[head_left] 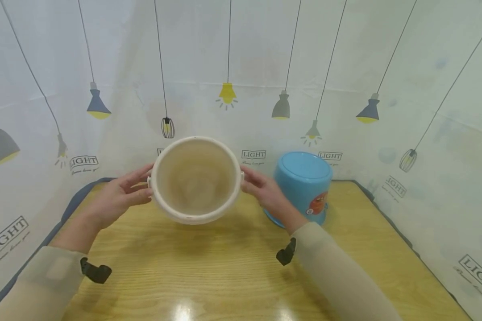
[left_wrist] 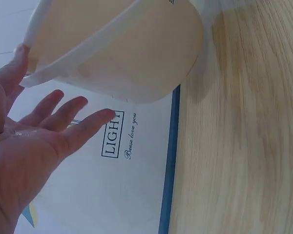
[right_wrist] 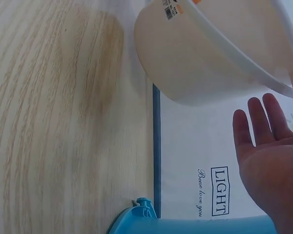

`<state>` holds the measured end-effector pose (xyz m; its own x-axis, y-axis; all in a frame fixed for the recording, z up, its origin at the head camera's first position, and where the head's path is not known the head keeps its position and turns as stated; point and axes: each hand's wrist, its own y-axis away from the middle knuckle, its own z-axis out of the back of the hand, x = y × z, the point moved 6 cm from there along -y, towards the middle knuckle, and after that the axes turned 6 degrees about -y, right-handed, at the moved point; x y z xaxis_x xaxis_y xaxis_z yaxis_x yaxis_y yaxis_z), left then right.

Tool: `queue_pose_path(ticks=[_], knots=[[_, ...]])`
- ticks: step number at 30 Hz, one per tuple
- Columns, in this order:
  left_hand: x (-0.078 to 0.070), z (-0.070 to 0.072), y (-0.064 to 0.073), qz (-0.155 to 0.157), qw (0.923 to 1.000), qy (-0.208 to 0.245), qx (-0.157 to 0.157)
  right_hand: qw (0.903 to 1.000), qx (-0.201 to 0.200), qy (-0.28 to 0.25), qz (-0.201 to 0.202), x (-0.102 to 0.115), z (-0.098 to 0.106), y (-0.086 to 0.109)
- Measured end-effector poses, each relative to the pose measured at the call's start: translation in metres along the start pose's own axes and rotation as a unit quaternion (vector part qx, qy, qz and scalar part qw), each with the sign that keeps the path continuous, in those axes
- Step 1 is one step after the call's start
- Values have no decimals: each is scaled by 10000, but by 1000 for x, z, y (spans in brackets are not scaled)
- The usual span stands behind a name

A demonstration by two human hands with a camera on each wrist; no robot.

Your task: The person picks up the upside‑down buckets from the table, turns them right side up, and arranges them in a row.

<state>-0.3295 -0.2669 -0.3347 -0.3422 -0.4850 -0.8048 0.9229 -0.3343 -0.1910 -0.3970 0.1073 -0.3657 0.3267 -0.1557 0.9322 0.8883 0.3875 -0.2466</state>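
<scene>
A whitish plastic bucket [head_left: 198,176] is held up over the table, tilted so that its round mouth faces me. My left hand [head_left: 114,198] grips its rim at the left handle mount. In the left wrist view the thumb lies at the rim [left_wrist: 93,46] and the other fingers spread out beneath it. On the opposite side, my right hand [head_left: 267,194] holds the rim by the other mount. Three of its fingers [right_wrist: 259,119] extend apart from the bucket wall in the right wrist view. A label with a barcode [right_wrist: 170,10] shows on the bucket's outside.
To the right, just beyond my right hand, a blue bucket [head_left: 303,178] stands upside down with a red sticker on its side. The wooden table [head_left: 209,267] ends at a dark blue edge against a white cloth [head_left: 249,53] printed with hanging lamps.
</scene>
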Motion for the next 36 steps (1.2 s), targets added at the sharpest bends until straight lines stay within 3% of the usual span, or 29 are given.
queue_pose_path(ticks=[4,8,16,21,24,31,36], knots=[[-2,-3,-4,-114,9969,765,163,9998,34,-204,13,0,-4,0],[-3,-3,-7,-121,9926,1196,157,9980,31,-634,18,3,-8,-3],[0,-3,-12,-263,9923,1201,126,9885,-14,-1512,24,10,-13,-14],[4,-3,-17,-128,9937,1111,64,9829,-7,-1840,-68,12,-17,-20],[5,-5,-20,-106,9909,1343,69,9795,-9,-2009,-118,11,-20,-22],[9,-13,-27,-317,9750,2194,161,9749,-40,-2209,-293,4,-24,-29],[18,-18,-29,-66,9737,2277,82,9753,-83,-2153,-488,-4,-25,-33]])
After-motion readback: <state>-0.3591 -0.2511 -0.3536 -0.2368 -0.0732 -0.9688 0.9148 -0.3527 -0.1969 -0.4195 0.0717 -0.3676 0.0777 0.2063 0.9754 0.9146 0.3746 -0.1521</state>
